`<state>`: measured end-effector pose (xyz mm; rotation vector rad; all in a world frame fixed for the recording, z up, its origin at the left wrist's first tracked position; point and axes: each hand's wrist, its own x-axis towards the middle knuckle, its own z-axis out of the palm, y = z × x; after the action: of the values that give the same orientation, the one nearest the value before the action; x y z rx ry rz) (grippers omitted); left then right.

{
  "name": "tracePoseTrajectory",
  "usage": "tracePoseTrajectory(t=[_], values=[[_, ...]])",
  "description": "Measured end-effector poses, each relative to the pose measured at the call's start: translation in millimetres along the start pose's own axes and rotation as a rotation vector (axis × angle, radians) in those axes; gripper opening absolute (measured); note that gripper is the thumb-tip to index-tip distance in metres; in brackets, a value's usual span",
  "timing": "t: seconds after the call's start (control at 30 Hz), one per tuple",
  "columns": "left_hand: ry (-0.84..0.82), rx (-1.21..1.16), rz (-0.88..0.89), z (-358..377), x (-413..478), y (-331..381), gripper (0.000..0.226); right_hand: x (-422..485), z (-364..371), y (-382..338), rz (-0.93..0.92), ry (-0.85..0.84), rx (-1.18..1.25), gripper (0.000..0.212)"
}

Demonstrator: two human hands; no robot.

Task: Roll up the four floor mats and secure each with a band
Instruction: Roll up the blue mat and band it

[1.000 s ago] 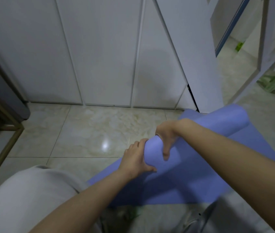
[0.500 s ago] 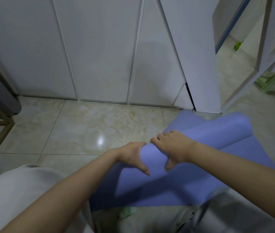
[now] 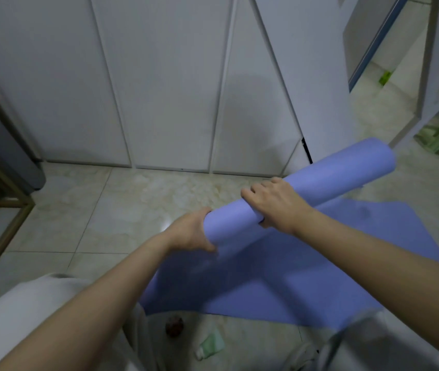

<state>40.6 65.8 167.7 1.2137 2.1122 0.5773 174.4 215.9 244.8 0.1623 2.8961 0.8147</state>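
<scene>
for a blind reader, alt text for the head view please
A person's left hand cups the near end of a half-rolled purple mat while the right hand grips it from above. The unrolled part lies flat on a tiled floor, with white cabinet doors behind.

One wide-angle camera, worn on the person's head, looks forward and down. It sits low, near the tiled floor (image 3: 122, 210), facing white cabinet doors (image 3: 170, 89).

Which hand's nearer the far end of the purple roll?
Right. The right hand grips over the purple roll partway along, closer to its far end; the left hand cups the opposite, near end.
</scene>
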Motion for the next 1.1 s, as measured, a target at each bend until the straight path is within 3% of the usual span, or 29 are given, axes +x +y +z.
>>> tracePoseTrajectory(t=[0.07, 0.2, 0.33, 0.47, 0.63, 0.77, 0.9, 0.97, 1.03, 1.1], values=[[0.208, 0.171, 0.022, -10, 4, 12, 0.059, 1, -1, 5, 0.096, 0.146, 0.023, 0.06], [0.549, 0.509, 0.111, -61, 14, 33, 0.051, 13, -20, 17, 0.284, 0.348, 0.026, 0.056], [0.929, 0.703, 0.357, -120, 18, 49, 0.037, 30, -45, 31, 0.423, 0.576, 0.07, 0.051], [1.105, 0.871, 0.41, -146, 9, 48, 0.026, 41, -57, 28, 0.482, 0.732, 0.111, 0.049], [1.041, 0.833, 0.335, -111, -1, 13, 0.026, 44, -36, 0, 0.406, 0.672, 0.211, 0.06], [0.928, 0.794, 0.255, -73, -7, -12, 0.04, 40, -10, -22, 0.332, 0.572, 0.287, 0.06], [0.786, 0.739, 0.192, -58, -5, -19, 0.044, 36, 10, -34, 0.366, 0.545, 0.273, 0.058], [0.692, 0.701, 0.151, -59, -5, -16, 0.04, 36, 17, -35, 0.383, 0.5, 0.298, 0.064], [0.498, 0.643, 0.081, -59, -7, -12, 0.04, 34, 17, -32, 0.316, 0.41, 0.334, 0.069], [0.325, 0.586, 0.023, -56, -8, -12, 0.045, 32, 13, -27, 0.19, 0.181, 0.379, 0.068]])
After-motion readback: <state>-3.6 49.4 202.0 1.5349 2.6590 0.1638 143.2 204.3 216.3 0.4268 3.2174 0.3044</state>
